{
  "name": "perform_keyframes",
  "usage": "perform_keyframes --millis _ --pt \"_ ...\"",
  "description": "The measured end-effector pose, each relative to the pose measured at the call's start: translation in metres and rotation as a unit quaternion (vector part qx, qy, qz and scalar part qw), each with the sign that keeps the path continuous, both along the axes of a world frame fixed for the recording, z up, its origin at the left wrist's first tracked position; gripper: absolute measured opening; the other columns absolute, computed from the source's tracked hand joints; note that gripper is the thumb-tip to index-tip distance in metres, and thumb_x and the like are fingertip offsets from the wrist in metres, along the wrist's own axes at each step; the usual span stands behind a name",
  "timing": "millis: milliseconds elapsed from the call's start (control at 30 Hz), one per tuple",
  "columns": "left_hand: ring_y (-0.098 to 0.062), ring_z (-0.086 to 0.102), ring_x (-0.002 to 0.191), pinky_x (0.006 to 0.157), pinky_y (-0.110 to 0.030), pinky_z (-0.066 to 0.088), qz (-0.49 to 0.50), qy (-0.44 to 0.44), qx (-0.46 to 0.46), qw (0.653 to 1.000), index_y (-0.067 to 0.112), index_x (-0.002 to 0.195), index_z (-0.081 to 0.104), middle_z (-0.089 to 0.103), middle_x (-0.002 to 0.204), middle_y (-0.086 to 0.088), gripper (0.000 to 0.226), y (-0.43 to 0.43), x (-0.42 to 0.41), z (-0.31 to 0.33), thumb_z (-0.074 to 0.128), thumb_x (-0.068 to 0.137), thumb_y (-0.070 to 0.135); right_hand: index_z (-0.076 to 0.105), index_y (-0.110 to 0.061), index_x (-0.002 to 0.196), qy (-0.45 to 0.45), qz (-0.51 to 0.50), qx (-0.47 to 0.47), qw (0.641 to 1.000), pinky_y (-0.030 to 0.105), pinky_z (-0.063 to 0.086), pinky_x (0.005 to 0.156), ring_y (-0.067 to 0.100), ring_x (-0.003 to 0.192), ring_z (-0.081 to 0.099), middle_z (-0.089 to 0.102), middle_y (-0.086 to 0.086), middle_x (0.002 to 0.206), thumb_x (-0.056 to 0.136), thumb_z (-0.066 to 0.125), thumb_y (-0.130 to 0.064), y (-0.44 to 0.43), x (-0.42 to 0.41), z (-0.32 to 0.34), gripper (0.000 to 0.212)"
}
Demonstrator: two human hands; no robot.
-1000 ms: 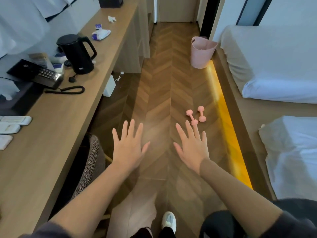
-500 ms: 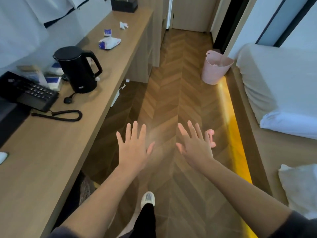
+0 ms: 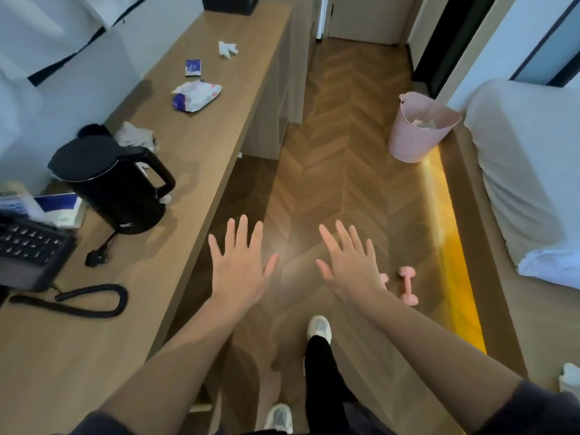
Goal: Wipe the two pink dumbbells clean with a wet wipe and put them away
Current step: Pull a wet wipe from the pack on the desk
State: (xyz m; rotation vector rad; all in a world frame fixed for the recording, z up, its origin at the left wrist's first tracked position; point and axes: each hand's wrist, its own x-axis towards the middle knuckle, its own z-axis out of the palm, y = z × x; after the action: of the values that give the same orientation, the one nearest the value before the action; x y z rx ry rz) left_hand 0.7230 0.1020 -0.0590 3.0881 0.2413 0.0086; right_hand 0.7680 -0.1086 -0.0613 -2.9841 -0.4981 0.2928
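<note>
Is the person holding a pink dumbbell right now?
No, both the left hand and right hand are open and empty, and the pink dumbbells lie on the floor.

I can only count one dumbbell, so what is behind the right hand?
Behind the right hand, one pink end of the second dumbbell peeks out; the hand covers the remainder. The first dumbbell lies in full view beside it.
</note>
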Motion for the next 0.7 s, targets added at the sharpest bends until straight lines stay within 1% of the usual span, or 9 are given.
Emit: perform_keyframes --millis 100,233,333,367,467,533,700 --pt "-0.031 0.014 0.152 0.118 -0.058 0.012 0.02 0.009 0.003 1.0 0.024 0.156 0.025 0.02 0.164 -0.009 0.074 0.006 0.053 -0.012 0.03 0.095 0.066 0.001 -0.031 0.159 0.006 0.018 0.001 1.0 0.055 0.013 0.12 0.032 0.154 0.003 0.003 0.007 0.168 0.102 0.034 -0.05 0.01 0.063 -0.011 0.068" --pt "-0.029 0.007 0.153 0.118 -0.056 0.005 0.066 0.048 -0.002 0.997 0.026 0.157 0.018 0.013 0.166 -0.006 0.075 0.013 0.129 -0.026 0.026 0.095 0.068 0.001 -0.031 0.159 0.036 0.052 0.0 0.998 0.055 0.011 0.121 0.031 0.154 0.003 0.002 0.006 0.168 0.103 0.031 -0.051 0.02 0.153 -0.021 0.067" --pt "-0.029 0.008 0.153 0.115 -0.054 -0.001 0.099 0.046 -0.001 0.994 0.028 0.157 0.021 0.014 0.166 -0.005 0.076 0.013 0.177 -0.027 0.026 0.093 0.07 0.001 -0.031 0.158 0.043 0.099 -0.021 0.994 0.054 0.01 0.121 0.031 0.154 0.002 0.002 0.006 0.168 0.103 0.03 -0.052 0.028 0.212 -0.017 0.067" --pt "-0.029 0.011 0.153 0.114 -0.054 -0.001 0.11 0.037 0.0 0.993 0.028 0.156 0.024 0.017 0.165 -0.005 0.076 0.014 0.195 -0.026 0.028 0.093 0.07 0.001 -0.031 0.159 0.043 0.113 -0.025 0.992 0.054 0.01 0.122 0.031 0.154 0.002 0.002 0.006 0.168 0.103 0.031 -0.052 0.032 0.234 -0.014 0.066" --pt "-0.031 0.019 0.151 0.115 -0.057 0.009 0.15 0.028 -0.011 0.988 0.026 0.154 0.031 0.026 0.163 -0.007 0.075 0.021 0.238 -0.021 0.033 0.093 0.069 0.003 -0.03 0.159 0.035 0.134 -0.025 0.99 0.055 0.01 0.121 0.032 0.154 0.003 0.003 0.006 0.168 0.103 0.033 -0.051 0.046 0.293 -0.007 0.067" --pt "-0.03 0.018 0.151 0.115 -0.059 0.01 0.173 0.026 -0.022 0.984 0.026 0.154 0.031 0.025 0.163 -0.007 0.075 0.028 0.261 -0.019 0.031 0.092 0.07 0.003 -0.03 0.159 0.031 0.142 -0.014 0.989 0.055 0.01 0.121 0.032 0.154 0.003 0.003 0.006 0.168 0.102 0.034 -0.051 0.058 0.322 -0.006 0.067" --pt "-0.028 0.009 0.153 0.117 -0.058 0.006 0.197 0.037 -0.029 0.979 0.028 0.156 0.022 0.017 0.165 -0.005 0.074 0.051 0.321 -0.018 0.028 0.094 0.069 0.002 -0.032 0.158 0.032 0.183 -0.026 0.982 0.055 0.01 0.12 0.031 0.154 0.002 0.002 0.005 0.168 0.102 0.033 -0.051 0.087 0.385 -0.013 0.067"
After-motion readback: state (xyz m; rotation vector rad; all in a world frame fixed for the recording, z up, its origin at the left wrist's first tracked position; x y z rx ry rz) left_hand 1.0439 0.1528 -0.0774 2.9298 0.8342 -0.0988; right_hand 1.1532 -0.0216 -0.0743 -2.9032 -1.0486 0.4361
